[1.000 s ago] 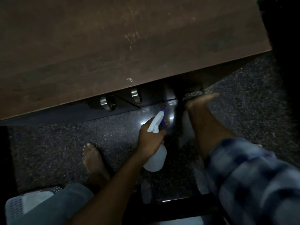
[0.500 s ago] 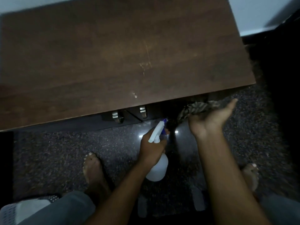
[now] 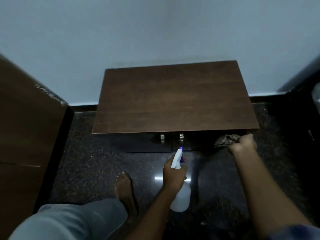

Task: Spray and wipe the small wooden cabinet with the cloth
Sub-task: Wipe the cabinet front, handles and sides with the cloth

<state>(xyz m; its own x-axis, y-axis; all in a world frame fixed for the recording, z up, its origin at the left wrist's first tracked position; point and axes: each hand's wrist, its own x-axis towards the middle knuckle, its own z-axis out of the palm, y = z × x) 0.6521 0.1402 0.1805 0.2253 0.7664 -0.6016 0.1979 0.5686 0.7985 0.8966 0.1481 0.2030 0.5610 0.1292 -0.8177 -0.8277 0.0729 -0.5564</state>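
Note:
The small wooden cabinet [image 3: 174, 99] stands against the pale wall, its brown top seen from above and two metal handles [image 3: 171, 138] on its dark front. My left hand [image 3: 174, 174] grips a white spray bottle [image 3: 181, 196] with a blue nozzle, pointing at the cabinet front just below the handles. My right hand [image 3: 241, 144] is closed on a bunched patterned cloth [image 3: 226, 140], held at the cabinet's front right corner under the top edge.
A tall brown wooden panel [image 3: 29, 135] stands at the left. Dark furniture [image 3: 301, 127] fills the right edge. The floor [image 3: 90, 163] is dark speckled stone. My bare left foot [image 3: 124, 189] and jeans-clad knee [image 3: 72, 220] are in the foreground.
The view has pulled back and up, so the whole cabinet top and wall now show. My right hand has closed around the cloth and shifted right; the left still holds the bottle.

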